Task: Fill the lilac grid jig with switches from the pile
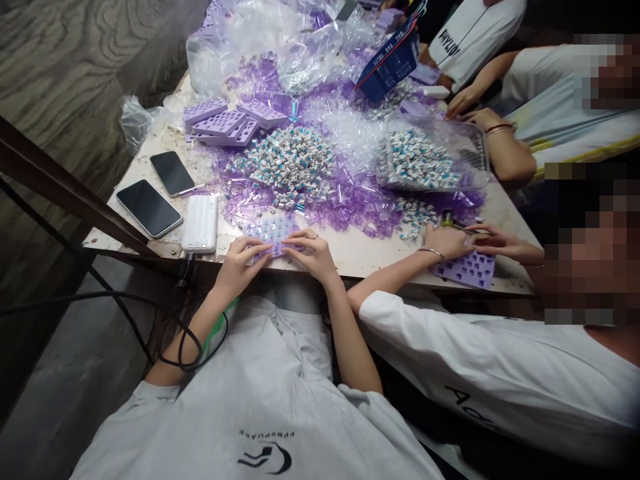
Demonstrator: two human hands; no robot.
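A small purple tray (270,230) partly filled with little white-and-blue parts lies at the table's near edge. My left hand (243,259) rests at its near left corner, fingers curled onto the tray. My right hand (311,253), a ring on one finger, presses on the tray's near right side with bent fingers. Just beyond the tray lies a heap of white-and-blue parts (290,163) on a spread of clear purple pieces (350,200).
Two phones (149,207) (173,173) and a white power bank (201,223) lie at the left. Stacked purple trays (227,122) and plastic bags sit farther back. A person at my right works over another purple tray (467,269); more people sit at the far right.
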